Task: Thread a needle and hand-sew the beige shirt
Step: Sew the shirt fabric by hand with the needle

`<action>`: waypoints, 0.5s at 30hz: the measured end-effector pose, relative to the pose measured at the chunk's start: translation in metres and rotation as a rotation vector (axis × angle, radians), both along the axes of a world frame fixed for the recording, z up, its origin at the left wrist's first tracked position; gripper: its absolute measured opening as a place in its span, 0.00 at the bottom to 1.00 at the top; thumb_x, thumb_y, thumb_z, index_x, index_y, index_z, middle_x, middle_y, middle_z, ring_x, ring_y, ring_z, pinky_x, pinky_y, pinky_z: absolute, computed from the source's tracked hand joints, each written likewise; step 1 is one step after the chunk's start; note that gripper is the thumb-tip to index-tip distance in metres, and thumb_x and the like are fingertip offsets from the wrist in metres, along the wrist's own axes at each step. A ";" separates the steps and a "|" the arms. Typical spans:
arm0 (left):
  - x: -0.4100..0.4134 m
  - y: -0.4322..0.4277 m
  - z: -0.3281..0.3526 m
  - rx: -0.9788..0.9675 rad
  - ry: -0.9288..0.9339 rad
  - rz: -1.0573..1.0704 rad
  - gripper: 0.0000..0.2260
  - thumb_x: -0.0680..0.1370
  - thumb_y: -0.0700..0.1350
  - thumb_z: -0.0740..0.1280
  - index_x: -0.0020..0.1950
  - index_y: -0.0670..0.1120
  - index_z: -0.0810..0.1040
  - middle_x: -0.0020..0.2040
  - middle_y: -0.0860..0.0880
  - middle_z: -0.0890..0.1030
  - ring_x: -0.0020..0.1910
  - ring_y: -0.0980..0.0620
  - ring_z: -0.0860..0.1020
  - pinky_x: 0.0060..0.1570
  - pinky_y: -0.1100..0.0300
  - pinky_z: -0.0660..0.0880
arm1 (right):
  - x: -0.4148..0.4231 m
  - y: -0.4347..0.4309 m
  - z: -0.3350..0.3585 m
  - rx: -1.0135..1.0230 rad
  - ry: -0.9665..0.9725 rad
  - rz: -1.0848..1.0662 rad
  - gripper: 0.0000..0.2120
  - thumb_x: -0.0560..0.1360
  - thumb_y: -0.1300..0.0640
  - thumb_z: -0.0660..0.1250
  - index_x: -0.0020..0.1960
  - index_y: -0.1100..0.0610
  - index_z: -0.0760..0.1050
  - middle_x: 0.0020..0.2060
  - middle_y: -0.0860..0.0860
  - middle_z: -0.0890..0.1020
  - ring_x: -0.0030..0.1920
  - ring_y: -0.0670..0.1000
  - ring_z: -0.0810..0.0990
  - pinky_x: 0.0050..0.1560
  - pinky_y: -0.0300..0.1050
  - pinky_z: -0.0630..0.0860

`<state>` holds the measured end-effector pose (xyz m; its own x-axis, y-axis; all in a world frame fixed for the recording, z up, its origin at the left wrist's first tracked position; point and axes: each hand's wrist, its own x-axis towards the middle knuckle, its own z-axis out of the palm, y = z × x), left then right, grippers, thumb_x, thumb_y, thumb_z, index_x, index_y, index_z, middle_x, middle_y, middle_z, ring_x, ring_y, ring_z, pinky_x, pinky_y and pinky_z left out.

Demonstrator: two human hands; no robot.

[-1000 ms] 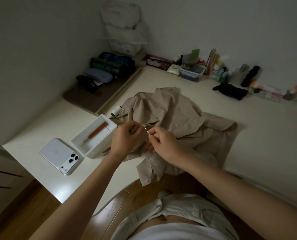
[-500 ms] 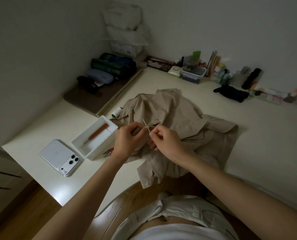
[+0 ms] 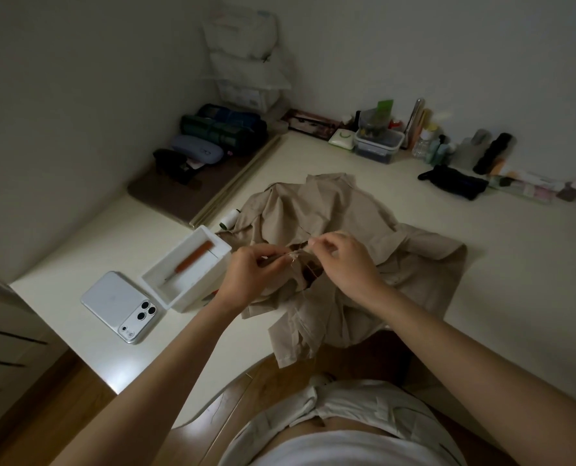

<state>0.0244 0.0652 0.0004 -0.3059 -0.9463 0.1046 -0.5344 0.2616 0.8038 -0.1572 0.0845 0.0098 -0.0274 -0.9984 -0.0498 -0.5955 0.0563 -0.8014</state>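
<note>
Just now: the right hand [image 3: 347,264] has drawn up and away from the left hand [image 3: 249,275], so the gap between them is wider than half a second ago. The upright needle seen between the fingertips then is no longer distinct. A fine pale thread [image 3: 293,254] now runs between the two hands. The right thumb and forefinger pinch its far end; whether the needle sits in that pinch cannot be told. The left hand pinches a fold of the beige shirt [image 3: 330,213], lifted slightly off the heap.

Judgement: a stitch is being pulled through, so threading is done and sewing is under way. How much seam remains is not visible.

The shirt lies crumpled at mid-table, its lower part hanging over the near edge of the pale table [image 3: 498,264]. Just left of it stands a white box [image 3: 219,248] holding an orange-handled tool [image 3: 192,260], with a phone [image 3: 118,306] face down beside it. A white spool [image 3: 230,217] sits just beside the shirt's far-left corner. Bottles and a clear lidded container [image 3: 377,146] line the far wall, and a black pouch [image 3: 454,181] lies near them. The room is dim, with a wooden floor [image 3: 44,415] below.
</note>
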 end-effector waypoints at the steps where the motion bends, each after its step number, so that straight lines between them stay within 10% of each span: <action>1: -0.001 0.000 0.000 0.014 0.000 -0.004 0.05 0.76 0.45 0.69 0.50 0.52 0.82 0.46 0.53 0.84 0.46 0.57 0.81 0.49 0.58 0.79 | 0.001 -0.001 0.002 0.012 0.006 0.015 0.18 0.79 0.44 0.57 0.54 0.55 0.79 0.51 0.49 0.76 0.48 0.45 0.76 0.49 0.38 0.72; 11: 0.000 0.003 0.007 0.081 -0.017 -0.077 0.06 0.77 0.42 0.68 0.51 0.51 0.83 0.43 0.56 0.82 0.41 0.65 0.79 0.42 0.71 0.74 | 0.018 -0.011 0.013 0.006 -0.202 0.036 0.08 0.78 0.57 0.64 0.47 0.56 0.82 0.43 0.46 0.82 0.45 0.42 0.79 0.45 0.27 0.72; 15: 0.006 0.006 0.010 0.158 -0.303 -0.200 0.07 0.79 0.41 0.65 0.54 0.46 0.81 0.44 0.60 0.77 0.41 0.72 0.75 0.41 0.78 0.68 | 0.014 -0.020 0.018 -0.008 -0.409 -0.003 0.08 0.80 0.62 0.61 0.47 0.59 0.78 0.43 0.50 0.82 0.44 0.42 0.79 0.47 0.27 0.74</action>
